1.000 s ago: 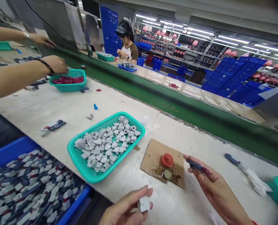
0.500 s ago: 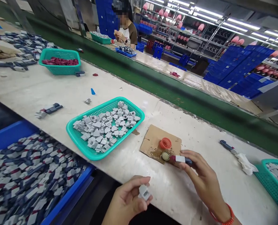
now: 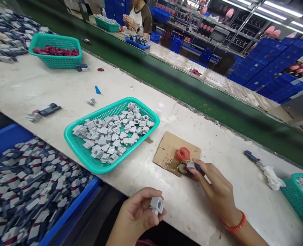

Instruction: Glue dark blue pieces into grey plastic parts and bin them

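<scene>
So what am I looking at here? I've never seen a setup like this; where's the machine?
There is no machine: these are a person's two bare hands, seen by a camera worn on that person's head, facing forward and down. The left hand holds a grey block. The right hand grips a grey and dark part beside a round dish; whether they touch is unclear. That dish and a red cup sit on cardboard on the white table. A green basket there holds more grey blocks. At lower left, a blue crate is full of parts.
</scene>
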